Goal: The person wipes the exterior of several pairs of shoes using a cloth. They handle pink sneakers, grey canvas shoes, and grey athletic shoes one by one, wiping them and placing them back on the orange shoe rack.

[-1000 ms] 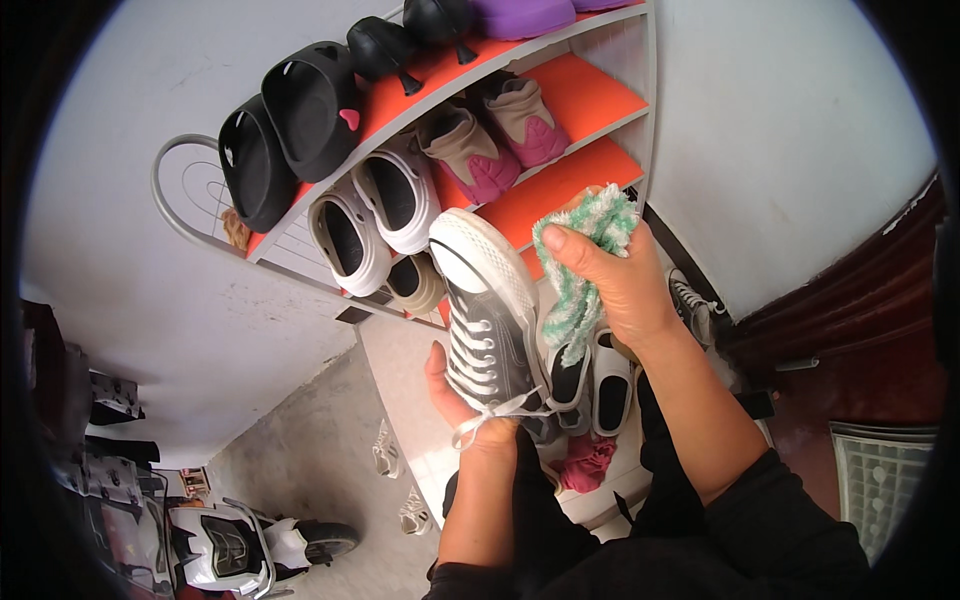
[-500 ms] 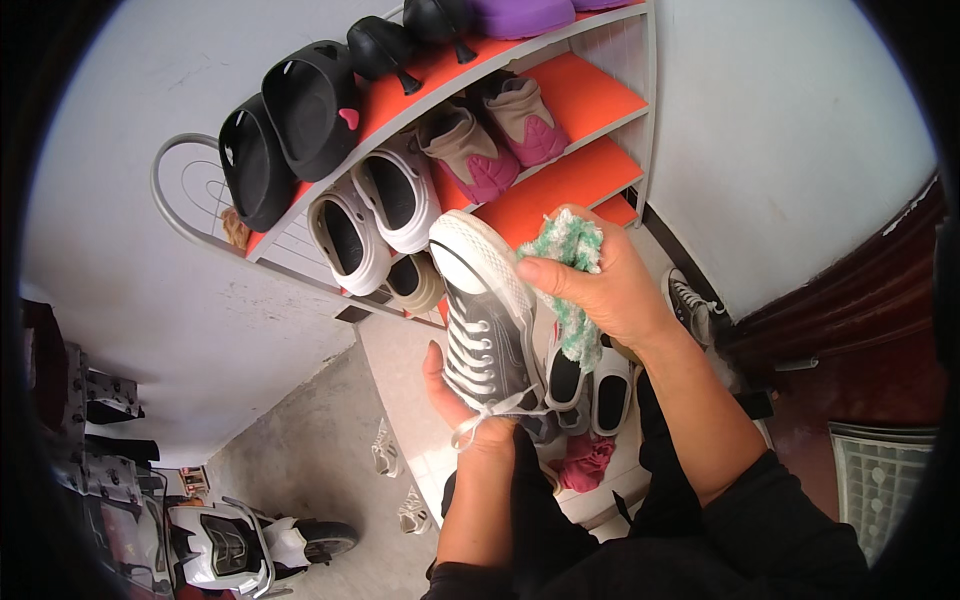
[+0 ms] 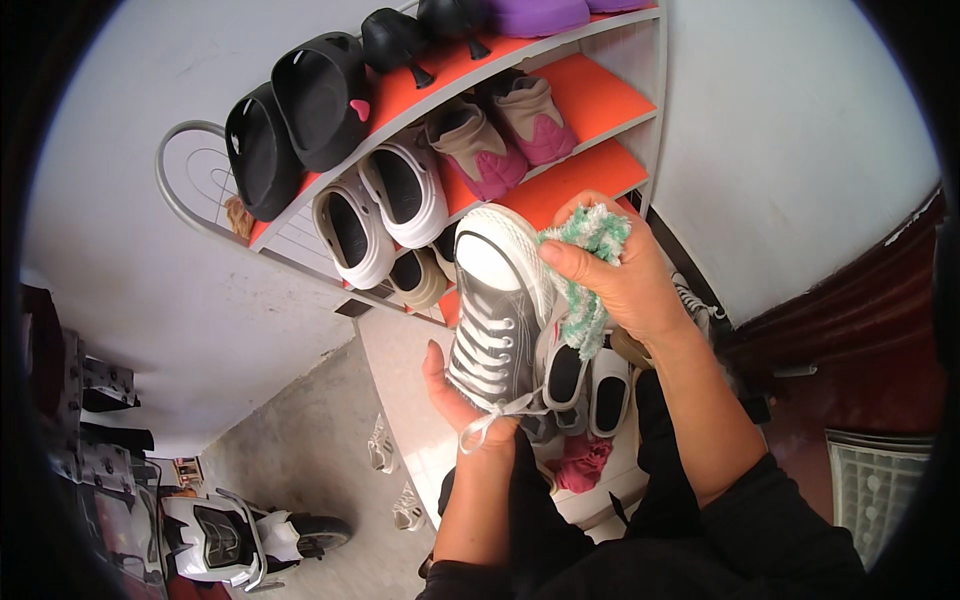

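Note:
A grey canvas sneaker (image 3: 487, 325) with a white rubber toe and white laces is held up in front of me, toe pointing away. My left hand (image 3: 458, 408) grips it from below near the heel, thumb showing on the left side; the other fingers are hidden under the shoe. My right hand (image 3: 630, 275) pinches a fluffy green-and-white cloth (image 3: 585, 318), which hangs down beside the right edge of the toe. Whether the cloth touches the sole edge is hard to tell.
Ahead stands a shoe rack (image 3: 600, 90) with orange shelves, carrying black clogs (image 3: 320, 100), white clogs (image 3: 403, 190) and pink-beige shoes (image 3: 480, 155). Below lie white slip-ons (image 3: 608, 395) and a crumpled red cloth (image 3: 583, 462). A white scooter (image 3: 225, 535) is at lower left.
The sneaker has shifted slightly right and turned more upright, its laces facing me more. My right hand with the cloth has moved a little right. The view has shifted slightly.

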`<state>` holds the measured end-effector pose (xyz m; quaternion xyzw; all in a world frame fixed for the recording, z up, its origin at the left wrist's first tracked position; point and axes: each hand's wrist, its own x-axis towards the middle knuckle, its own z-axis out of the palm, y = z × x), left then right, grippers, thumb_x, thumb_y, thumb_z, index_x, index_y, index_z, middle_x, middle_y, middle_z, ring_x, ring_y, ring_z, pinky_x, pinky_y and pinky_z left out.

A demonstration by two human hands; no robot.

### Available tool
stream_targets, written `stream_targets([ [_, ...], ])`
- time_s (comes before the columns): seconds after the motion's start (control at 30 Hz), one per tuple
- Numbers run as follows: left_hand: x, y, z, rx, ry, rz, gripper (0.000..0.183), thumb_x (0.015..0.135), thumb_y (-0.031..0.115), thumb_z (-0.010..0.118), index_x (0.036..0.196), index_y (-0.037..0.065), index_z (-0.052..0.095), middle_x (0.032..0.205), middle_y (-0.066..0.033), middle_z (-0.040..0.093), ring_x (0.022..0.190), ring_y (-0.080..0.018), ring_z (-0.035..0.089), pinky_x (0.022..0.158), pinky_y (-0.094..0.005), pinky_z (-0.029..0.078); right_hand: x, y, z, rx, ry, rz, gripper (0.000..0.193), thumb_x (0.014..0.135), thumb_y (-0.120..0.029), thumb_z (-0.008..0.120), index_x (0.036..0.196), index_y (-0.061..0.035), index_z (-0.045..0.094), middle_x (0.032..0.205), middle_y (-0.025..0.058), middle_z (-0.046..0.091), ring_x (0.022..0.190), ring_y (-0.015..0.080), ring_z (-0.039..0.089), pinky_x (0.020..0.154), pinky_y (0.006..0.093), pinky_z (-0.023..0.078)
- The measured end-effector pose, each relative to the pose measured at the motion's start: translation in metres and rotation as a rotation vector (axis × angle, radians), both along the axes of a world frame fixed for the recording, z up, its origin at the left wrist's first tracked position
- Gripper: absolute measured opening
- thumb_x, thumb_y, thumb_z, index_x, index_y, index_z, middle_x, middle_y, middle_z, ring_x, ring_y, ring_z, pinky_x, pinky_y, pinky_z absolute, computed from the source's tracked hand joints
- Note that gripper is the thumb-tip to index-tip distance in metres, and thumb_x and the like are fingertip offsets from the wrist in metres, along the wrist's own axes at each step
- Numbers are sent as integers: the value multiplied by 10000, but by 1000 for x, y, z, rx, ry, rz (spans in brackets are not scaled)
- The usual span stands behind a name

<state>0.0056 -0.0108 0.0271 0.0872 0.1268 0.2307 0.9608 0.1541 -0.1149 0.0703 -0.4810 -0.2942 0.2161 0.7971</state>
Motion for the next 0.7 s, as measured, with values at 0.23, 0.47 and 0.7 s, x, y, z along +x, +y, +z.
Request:
stream_targets([
  [0.23, -12, 14, -19, 87, -76, 83, 717, 810, 467, 550, 1316, -20, 408, 1328, -185, 463, 1198, -349, 463, 1028, -492, 346, 8, 4, -14, -234, -51, -101, 210, 831, -134, 685, 919, -25, 528, 790, -11, 581, 701, 49, 529, 618, 222, 445],
  [0.47, -7, 11, -18, 196, -42, 112, 604, 830, 282, 511, 1335, -18, 372, 1332, -161, 462, 1230, -310, 443, 1055, -440, 312, -7, 8, -6, -46, -34, -127, 204, 822, -95, 667, 951, -20, 527, 842, 12, 580, 746, 76, 536, 669, 243, 455],
  [0.7, -4, 2, -8, 348, -82, 64, 515, 848, 300, 517, 1251, -20, 478, 1238, -156, 548, 1135, -313, 525, 1002, -446, 377, -9, 15, -16, -205, -624, -294, 295, 675, 49, 674, 929, -29, 548, 896, 66, 529, 783, 205, 586, 687, 289, 461],
])
